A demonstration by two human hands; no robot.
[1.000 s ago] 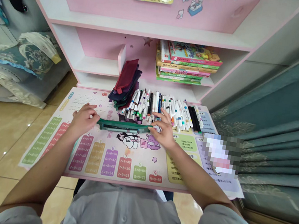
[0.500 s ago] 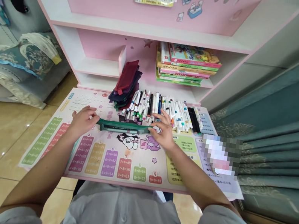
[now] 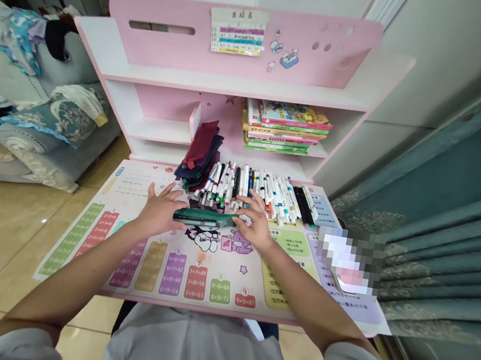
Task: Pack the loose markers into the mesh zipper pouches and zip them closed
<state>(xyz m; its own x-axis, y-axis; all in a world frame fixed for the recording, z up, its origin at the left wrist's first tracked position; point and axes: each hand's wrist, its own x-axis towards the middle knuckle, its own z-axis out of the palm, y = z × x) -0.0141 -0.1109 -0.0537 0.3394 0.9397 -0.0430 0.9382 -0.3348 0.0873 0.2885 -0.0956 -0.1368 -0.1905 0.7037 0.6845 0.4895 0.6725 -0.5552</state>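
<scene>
A slim green zip pencil pouch (image 3: 207, 215) with dark pens showing inside lies lengthwise between my hands, just above the desk's printed cover. My left hand (image 3: 162, 211) is at its left end, thumb and forefinger on either side of the pouch, other fingers spread. At the right end, my right hand (image 3: 256, 222) pinches the green edge between thumb and forefinger; its other fingers are raised by the markers. Many white-barrelled markers (image 3: 275, 195) lie in a row behind the pouch. To their left rests a stack of dark red and navy pouches (image 3: 202, 146).
A pink and white shelf unit (image 3: 237, 90) rises at the back of the desk, holding a pile of books (image 3: 283, 129). A blurred-out phone-like object (image 3: 344, 262) lies at the right. Teal curtains (image 3: 453, 258) hang beyond it. A sofa with clothes (image 3: 39, 85) stands left.
My left hand has slid right from the pouch's corner, with its fingers now spread more. My right hand keeps its pinch. The camera has tilted up, showing more of the shelf's top.
</scene>
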